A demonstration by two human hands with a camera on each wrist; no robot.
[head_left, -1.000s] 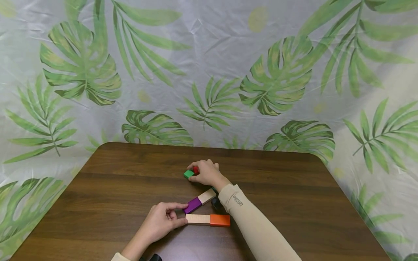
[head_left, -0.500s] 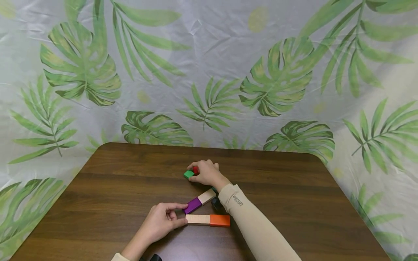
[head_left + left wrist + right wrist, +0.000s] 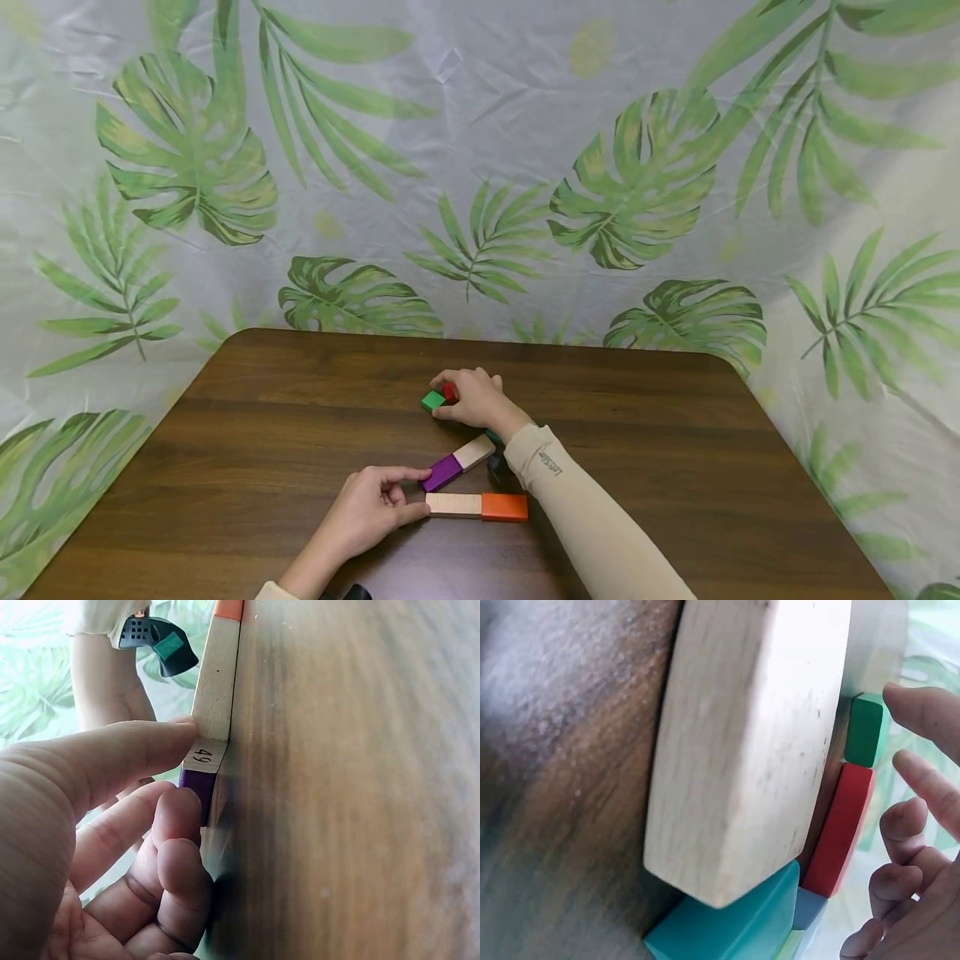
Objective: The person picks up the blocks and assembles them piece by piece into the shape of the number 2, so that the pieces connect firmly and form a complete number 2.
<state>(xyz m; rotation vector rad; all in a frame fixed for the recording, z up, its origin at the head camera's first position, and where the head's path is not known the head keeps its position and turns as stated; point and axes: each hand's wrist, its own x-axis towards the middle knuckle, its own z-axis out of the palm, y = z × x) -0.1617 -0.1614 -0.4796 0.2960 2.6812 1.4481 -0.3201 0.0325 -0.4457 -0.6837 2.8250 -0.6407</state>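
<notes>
In the head view my left hand lies at the left ends of two block rows. Its thumb touches a pale wooden block joined to an orange block; its index fingertip touches a purple block. A second pale block continues from the purple one. My right hand reaches farther back, thumb and index fingertips close around a green block with a red block behind them. In the right wrist view the thumb tip meets the green block, while the other fingers curve loosely alongside.
A teal block and a blue-grey block continue the row beneath my right wrist, partly hidden in the head view. The brown wooden table ends at a leaf-print curtain. A black wrist camera hangs under the right cuff.
</notes>
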